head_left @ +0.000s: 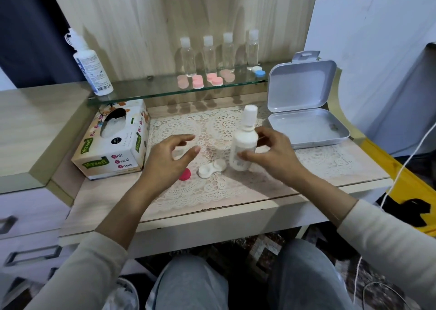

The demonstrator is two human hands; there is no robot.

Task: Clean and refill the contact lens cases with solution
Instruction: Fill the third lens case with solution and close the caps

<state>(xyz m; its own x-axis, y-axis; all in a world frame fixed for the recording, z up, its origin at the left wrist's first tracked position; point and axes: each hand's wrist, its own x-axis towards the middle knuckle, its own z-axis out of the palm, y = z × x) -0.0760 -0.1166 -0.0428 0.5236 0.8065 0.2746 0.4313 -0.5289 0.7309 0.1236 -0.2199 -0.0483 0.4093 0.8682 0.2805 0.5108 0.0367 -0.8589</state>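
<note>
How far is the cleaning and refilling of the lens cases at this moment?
Done: one white case lies open on the lace mat, a red cap off beside it. In hand: the right hand holds the small white bottle, its cap seemingly on; the left hand hovers empty. Left: filling it, and the closed cases on the glass shelf.

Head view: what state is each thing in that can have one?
white lens case, open, both wells uncovered
red cap, off, lying beside the case
white bottle, upright, capped, held by right hand
left hand, open, empty
metal tin, lid open
tissue box, opened
clear bottles, capped
</note>
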